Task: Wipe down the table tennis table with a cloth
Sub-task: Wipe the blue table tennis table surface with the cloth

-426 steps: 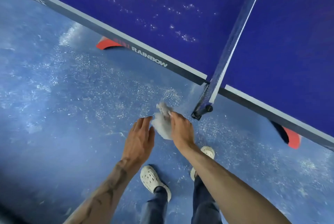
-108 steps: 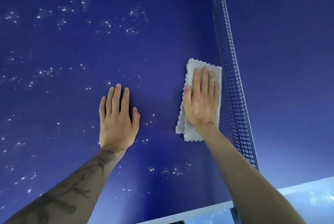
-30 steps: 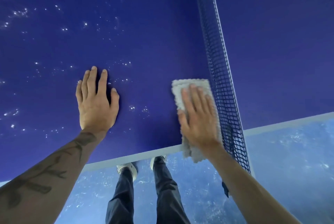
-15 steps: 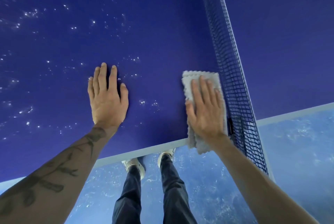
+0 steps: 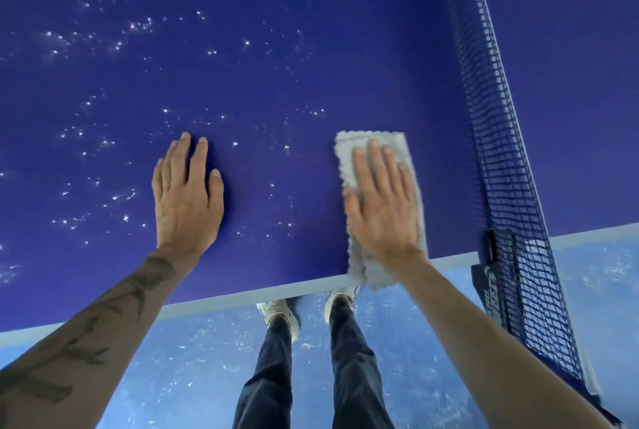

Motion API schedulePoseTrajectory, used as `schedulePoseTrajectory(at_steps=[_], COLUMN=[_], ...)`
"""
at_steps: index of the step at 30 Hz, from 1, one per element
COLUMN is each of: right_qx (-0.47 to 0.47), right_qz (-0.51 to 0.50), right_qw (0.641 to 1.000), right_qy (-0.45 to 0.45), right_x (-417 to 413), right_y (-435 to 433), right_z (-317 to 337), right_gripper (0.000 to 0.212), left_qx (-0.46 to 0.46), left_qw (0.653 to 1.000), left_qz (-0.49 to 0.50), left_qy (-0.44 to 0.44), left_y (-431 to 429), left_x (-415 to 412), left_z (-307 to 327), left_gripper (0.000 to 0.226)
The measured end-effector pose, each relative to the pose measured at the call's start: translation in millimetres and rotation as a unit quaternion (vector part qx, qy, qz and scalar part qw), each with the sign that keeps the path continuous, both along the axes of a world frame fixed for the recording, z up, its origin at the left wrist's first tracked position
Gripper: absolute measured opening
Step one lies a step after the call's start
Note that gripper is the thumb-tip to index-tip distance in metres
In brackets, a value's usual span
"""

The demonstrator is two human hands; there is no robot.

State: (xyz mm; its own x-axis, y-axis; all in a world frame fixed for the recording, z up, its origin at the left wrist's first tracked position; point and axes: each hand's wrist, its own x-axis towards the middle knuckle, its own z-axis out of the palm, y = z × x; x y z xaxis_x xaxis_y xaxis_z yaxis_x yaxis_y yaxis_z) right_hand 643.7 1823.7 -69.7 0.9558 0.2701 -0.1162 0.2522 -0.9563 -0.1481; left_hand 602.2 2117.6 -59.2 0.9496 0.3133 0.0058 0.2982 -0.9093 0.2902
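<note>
The dark blue table tennis table (image 5: 276, 76) fills the upper view, and white specks are scattered over its left part. A folded grey cloth (image 5: 359, 145) lies flat near the table's front edge, its lower end hanging slightly over the white border. My right hand (image 5: 383, 207) presses on the cloth with straight fingers. My left hand (image 5: 186, 200) rests flat on the bare table surface to the left of the cloth, fingers straight.
The blue net (image 5: 498, 138) runs up the right side, with its clamp (image 5: 489, 245) at the table edge just right of the cloth. Below the edge are the speckled blue floor (image 5: 173, 370) and my legs and shoes (image 5: 280, 314).
The cloth under my right hand has shifted left, away from the net, since half a second ago. My left hand stays planted flat on the table.
</note>
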Motion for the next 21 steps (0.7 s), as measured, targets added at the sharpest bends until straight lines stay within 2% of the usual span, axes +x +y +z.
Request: schedulePoseTrajectory(at_steps=[3, 5, 8, 11, 15, 18, 21], right_qx=[-0.005, 0.008, 0.037, 0.049, -0.007, -0.002, 0.038], right_qz=[-0.088, -0.093, 0.0, 0.084, -0.019, -0.104, -0.034], right_qw=[0.996, 0.996, 0.999, 0.995, 1.0, 0.994, 0.998], right_qy=[-0.004, -0.009, -0.003, 0.007, 0.0, -0.019, -0.02], right_x=[19.1, 16.1, -22.6, -51.1, -28.8, -6.5, -24.9], right_y=[20.0, 61.3, 116.0, 106.4, 61.2, 96.4, 158.2], right_z=[2.7, 0.1, -5.5, -6.2, -0.4, -1.1, -6.0], right_gripper=[0.068, 0.069, 0.067, 0.066, 0.065, 0.068, 0.067], left_qx=[0.023, 0.033, 0.038, 0.039, 0.038, 0.04, 0.038], left_qw=[1.0, 0.999, 0.999, 0.999, 0.999, 0.999, 0.999], left_qz=[0.003, 0.0, 0.002, 0.002, 0.002, 0.0, -0.003], left_qy=[0.007, 0.002, -0.011, -0.016, -0.014, -0.011, -0.015], left_y=[20.9, 28.1, 31.7, 33.4, 34.7, 35.9, 36.6], left_x=[-9.1, -11.7, -13.7, -13.7, -13.5, -14.4, -14.0], left_z=[-5.0, -10.0, -16.1, -17.9, -15.3, -16.9, -17.9], left_gripper=[0.056, 0.056, 0.055, 0.055, 0.055, 0.055, 0.054])
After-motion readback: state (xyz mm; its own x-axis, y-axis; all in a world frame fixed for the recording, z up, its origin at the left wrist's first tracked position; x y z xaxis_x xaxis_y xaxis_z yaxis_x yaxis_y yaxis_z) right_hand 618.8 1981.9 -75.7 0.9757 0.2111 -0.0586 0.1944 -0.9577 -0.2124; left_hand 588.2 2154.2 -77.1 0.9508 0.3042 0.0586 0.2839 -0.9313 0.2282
